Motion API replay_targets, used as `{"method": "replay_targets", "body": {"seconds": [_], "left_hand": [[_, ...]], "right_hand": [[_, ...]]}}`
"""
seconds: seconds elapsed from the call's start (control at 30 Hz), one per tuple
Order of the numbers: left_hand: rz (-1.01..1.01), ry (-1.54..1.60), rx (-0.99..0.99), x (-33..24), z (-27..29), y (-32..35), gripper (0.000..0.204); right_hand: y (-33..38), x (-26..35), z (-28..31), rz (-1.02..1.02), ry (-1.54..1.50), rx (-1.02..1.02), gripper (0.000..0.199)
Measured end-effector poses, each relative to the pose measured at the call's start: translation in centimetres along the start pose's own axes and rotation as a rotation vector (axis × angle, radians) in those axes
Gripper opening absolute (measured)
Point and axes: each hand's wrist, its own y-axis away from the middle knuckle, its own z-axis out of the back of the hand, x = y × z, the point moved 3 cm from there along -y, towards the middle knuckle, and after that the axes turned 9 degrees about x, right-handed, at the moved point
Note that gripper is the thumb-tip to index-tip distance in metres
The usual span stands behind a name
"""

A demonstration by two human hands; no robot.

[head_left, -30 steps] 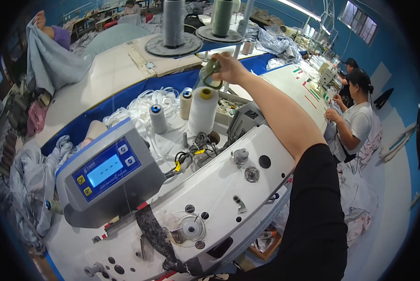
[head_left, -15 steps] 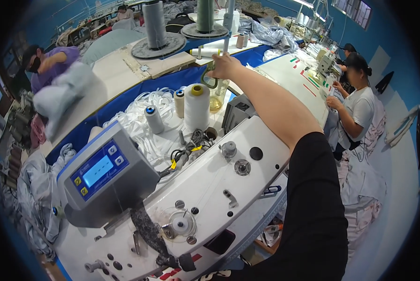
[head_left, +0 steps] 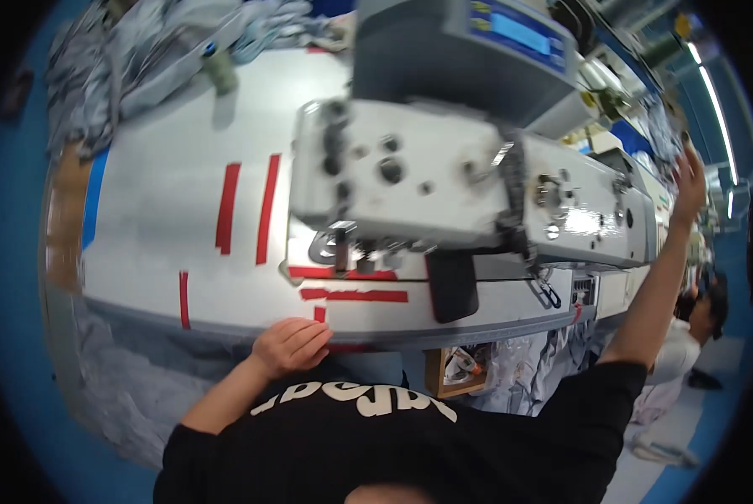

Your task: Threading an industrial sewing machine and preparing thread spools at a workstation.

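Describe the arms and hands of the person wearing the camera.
Plain black short sleeves leave the forearms bare. No glove shows on the left fingers; the right fingers look ungloved too, but are too blurred for finer detail.

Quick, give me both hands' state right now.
Left hand: at the white table's front edge, fingers together; palm hidden, so grip cannot be told.
Right hand: far out right, blurred; open or closed cannot be told.

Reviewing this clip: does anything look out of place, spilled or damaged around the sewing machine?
Mostly no. The grey fabric by the table's far-left corner looks untidy, heaped and crumpled. The sewing machine shows no clear damage, though blur hides detail.
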Motion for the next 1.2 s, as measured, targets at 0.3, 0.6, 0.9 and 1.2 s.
{"method": "replay_targets", "body": {"seconds": [0.3,0.6,0.9,1.2], "left_hand": [[-0.137,0.781,0.972,-1.1,-9.2,12.7,0.043],[0.405,0.866,0.393,11.2,-13.1,11.9,0.022],[0.305,0.982,0.214,15.5,-16.6,5.6,0.021],[0.210,1.045,0.164,18.0,-18.3,-2.6,0.021]], "right_hand": [[37.1,17.0,-18.5,0.369,-0.012,0.269,0.008],[40.5,21.0,-28.9,0.290,0.170,0.460,0.016],[40.9,21.9,-29.4,0.270,0.159,0.469,0.017],[40.4,21.4,-29.6,0.270,0.179,0.527,0.016]]}}
